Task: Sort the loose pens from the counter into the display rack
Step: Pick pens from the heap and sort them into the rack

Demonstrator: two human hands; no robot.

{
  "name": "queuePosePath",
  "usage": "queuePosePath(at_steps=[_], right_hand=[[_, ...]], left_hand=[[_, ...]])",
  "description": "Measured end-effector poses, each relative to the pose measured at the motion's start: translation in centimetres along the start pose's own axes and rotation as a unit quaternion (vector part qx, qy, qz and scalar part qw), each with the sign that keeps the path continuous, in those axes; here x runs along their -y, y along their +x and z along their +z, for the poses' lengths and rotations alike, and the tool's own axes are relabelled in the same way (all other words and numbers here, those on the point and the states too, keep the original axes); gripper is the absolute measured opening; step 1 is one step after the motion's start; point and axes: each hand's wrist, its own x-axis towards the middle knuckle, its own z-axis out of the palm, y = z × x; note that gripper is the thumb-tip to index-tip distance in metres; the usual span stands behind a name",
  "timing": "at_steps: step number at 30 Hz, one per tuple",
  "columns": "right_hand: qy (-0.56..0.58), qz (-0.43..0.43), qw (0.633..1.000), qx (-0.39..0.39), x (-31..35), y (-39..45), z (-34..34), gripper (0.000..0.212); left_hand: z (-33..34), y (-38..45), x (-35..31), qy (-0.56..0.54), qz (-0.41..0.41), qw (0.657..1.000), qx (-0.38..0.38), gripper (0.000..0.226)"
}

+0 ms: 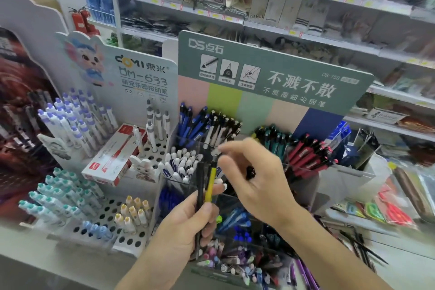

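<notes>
- I see a pale counter (35, 240) carrying the stock.
- On it at left stands a white perforated pen stand (110, 209), with a red-and-white pen box (113, 158) lying across its top.
- Beside that stand, at centre, I see a clear compartmented display rack (303, 186) packed with pens.
- At the right edge, dark loose pens (360, 245) lie on the counter, near packets (395, 209) in clear wrap.

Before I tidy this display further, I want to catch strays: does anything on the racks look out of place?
Yes. A red and white pen box lies tilted across the white perforated rack, covering holes meant for upright pens. Loose dark pens lie scattered on the counter at right. The left hand holds a black pen and a yellow pen.
</notes>
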Motion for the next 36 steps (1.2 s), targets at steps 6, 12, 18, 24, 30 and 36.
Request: queuePosePath(at_steps=[6, 12, 18, 24, 30, 36], right_hand=[[0.089, 0.187, 0.976, 0.067, -0.2, -4.3, -0.9, 0.03], [0.235, 0.25, 0.932, -0.115, -0.5, -5.8, -4.7, 0.026], [0.061, 0.136, 0.957, -0.248, -3.0, -5.0, -5.6, 0.028], [-0.101, 0.028, 0.985, -0.139, -6.5, -5.9, -2.4, 0.02], [-0.08, 0.078, 0.988, -0.107, -4.9, -5.8, -1.8, 0.03], [0.136, 0.151, 0.974, -0.103, -2.0, -1.6, -3.8, 0.007]], left_hand=[[1.2, -0.5, 1.5, 0.19, -0.03, 0.981, 0.032, 0.044], [1.6, 0.4, 2.0, 0.157, 0.035, 0.979, -0.126, 0.034], [1.6, 0.2, 1.5, 0.175, 0.094, 0.965, -0.173, 0.021], [2.0, 0.4, 0.7, 0.181, 0.14, 0.953, -0.2, 0.028], [3.3, 1.5, -0.5, 0.377, 0.224, 0.885, -0.155, 0.026], [4.7, 5.5, -2.2, 0.484, 0.349, 0.8, -0.066, 0.038]])
